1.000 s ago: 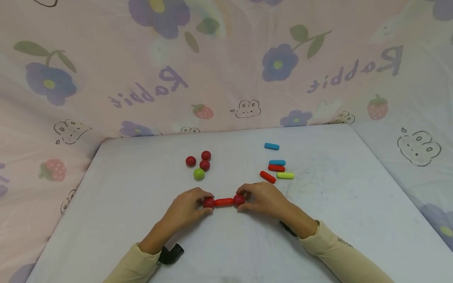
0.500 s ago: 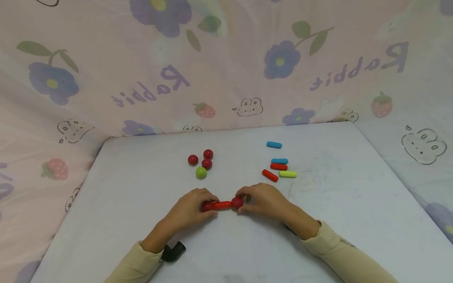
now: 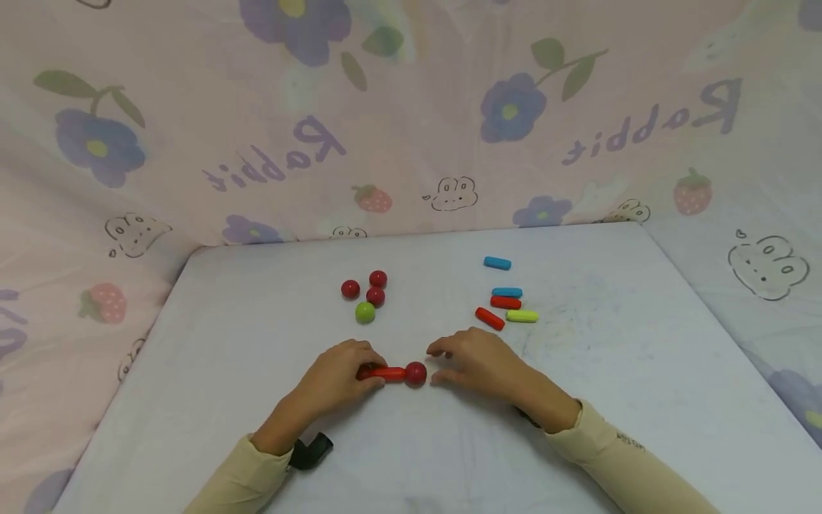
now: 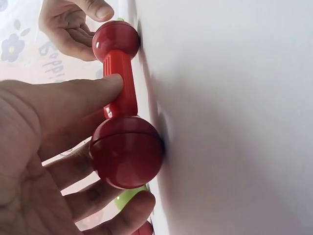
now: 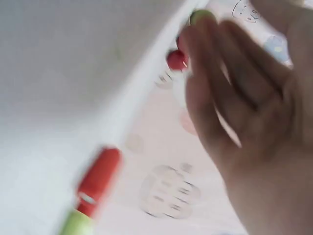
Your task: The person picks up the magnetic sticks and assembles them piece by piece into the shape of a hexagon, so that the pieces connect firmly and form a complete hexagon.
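Note:
In the left wrist view, a red rod (image 4: 128,95) joins two dark red balls, a nearer ball (image 4: 127,154) and a farther ball (image 4: 116,40). My left hand (image 3: 337,375) pinches the rod between thumb and fingers, and in the head view it hides most of the left ball. The piece lies lengthwise from left to right, low over the white table. Just right of the exposed ball (image 3: 415,374), my right hand (image 3: 478,363) holds nothing, its thumb and fingers spread apart with a narrow gap to the ball.
Beyond the left hand sit a green ball (image 3: 364,312) and several red balls (image 3: 349,289). Farther right lie blue rods (image 3: 497,263), red rods (image 3: 490,318) and a yellow rod (image 3: 522,315). Patterned cloth (image 3: 411,128) rises behind the white table (image 3: 257,307).
My right hand has let go of the right ball. My left hand's grip has gone from the left ball onto the rod, and the joined piece has shifted slightly left.

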Motion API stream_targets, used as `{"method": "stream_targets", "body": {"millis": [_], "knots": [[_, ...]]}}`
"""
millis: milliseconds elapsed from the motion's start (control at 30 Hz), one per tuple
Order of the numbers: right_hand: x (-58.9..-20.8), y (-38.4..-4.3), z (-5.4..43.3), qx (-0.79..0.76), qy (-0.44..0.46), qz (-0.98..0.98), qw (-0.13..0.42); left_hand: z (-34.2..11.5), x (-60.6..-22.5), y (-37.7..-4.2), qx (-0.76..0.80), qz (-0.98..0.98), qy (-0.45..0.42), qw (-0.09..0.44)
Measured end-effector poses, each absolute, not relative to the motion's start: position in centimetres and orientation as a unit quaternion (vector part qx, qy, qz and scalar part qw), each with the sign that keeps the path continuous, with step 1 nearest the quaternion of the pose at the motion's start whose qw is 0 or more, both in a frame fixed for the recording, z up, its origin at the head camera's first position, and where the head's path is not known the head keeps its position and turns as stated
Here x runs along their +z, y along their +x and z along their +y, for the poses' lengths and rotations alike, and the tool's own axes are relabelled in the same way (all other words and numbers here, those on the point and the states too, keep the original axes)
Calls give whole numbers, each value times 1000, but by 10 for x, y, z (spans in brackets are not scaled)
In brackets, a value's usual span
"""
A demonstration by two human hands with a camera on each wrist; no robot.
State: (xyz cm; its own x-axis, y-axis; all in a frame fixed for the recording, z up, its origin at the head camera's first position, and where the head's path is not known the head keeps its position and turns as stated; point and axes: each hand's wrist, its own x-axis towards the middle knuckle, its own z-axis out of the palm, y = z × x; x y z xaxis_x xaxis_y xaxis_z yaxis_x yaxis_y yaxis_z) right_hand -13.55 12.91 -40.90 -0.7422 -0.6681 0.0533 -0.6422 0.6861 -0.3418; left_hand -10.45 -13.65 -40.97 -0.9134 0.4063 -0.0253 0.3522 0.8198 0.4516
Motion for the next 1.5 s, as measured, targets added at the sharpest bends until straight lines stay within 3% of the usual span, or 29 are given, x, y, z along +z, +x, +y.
{"method": "stream_targets", "body": {"millis": [367, 533, 1500], "knots": [[-401, -174, 190, -158, -302, 934, -106, -144, -411, -107, 206, 958, 198, 35], [-408, -180, 207, -141, -269, 949, -89, -146, -410, -108, 204, 959, 194, 36], [-420, -179, 202, -120, -279, 951, -53, -143, -411, -108, 211, 959, 182, 44]]}}
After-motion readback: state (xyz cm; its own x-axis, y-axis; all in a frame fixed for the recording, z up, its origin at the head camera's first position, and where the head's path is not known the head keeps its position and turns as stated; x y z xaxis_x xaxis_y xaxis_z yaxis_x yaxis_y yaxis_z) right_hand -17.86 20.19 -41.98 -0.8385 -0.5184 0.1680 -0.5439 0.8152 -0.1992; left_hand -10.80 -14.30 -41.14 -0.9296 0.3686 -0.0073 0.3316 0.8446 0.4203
